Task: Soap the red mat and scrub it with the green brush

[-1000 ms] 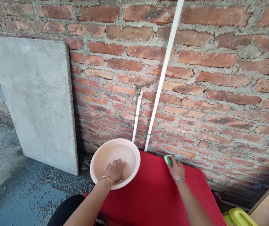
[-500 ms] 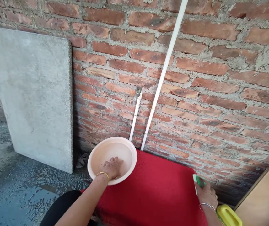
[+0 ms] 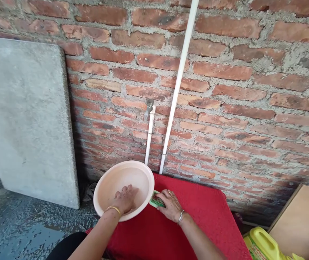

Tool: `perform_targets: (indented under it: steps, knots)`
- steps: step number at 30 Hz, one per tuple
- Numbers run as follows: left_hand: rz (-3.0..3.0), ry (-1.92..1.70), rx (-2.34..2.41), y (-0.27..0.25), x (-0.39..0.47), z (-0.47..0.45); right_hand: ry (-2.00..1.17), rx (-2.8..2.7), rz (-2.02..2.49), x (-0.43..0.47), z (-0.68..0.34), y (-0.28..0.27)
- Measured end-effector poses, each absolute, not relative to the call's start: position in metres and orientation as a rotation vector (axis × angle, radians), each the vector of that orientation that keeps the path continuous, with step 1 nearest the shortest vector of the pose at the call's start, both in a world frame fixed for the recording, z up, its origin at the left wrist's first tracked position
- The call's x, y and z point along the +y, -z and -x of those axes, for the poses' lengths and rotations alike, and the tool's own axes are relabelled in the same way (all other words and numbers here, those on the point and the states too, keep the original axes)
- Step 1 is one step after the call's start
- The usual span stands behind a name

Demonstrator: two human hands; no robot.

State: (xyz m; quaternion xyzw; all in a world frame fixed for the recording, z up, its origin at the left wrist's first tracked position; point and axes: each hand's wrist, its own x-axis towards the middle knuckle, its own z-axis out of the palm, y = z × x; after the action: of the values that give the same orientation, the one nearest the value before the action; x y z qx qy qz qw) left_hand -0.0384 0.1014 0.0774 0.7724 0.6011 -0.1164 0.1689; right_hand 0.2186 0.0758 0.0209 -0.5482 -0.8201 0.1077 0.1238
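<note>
A pale pink plastic basin [image 3: 104, 180] is tilted at the left end of a red cloth-covered surface [image 3: 197, 209]. My left hand [image 3: 126, 200], with a gold bangle at the wrist, lies inside the basin against its bottom. Its fingers are a little apart, and nothing shows in them. Just right of the basin rim, my right hand [image 3: 172, 207] grips a green scrubbing brush [image 3: 156, 200]. The fingers hide part of the brush, which is at or close to the red cloth.
Behind stands a brick wall [image 3: 224, 119] with a white pipe [image 3: 178, 83] and a tap [image 3: 149, 105]. A concrete slab [image 3: 27, 119] leans at left above wet floor [image 3: 35, 231]. A yellow jug [image 3: 265, 242] and a tan board [image 3: 300, 220] are at lower right.
My right hand has moved left with the brush, from the far right end of the red cloth to beside the basin. My left hand stays in the basin. The view has shifted slightly right.
</note>
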Motion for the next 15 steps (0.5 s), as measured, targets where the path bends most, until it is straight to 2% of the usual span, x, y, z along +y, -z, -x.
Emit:
perform_targets:
  steps: [4, 9, 15]
  knots:
    - [-2.2, 0.356, 1.706, -0.069, 0.104, 0.04, -0.223, -2.212, 1.844, 0.106, -0.241, -0.02]
    - [-2.218, 0.344, 1.705, -0.055, 0.108, 0.044, -0.078, -1.84, 2.232, 0.131, -0.32, -0.02]
    - [-2.213, 0.371, 1.719, -0.053, 0.11, 0.044, 0.08, -1.273, 2.59, 0.083, -0.443, -0.022]
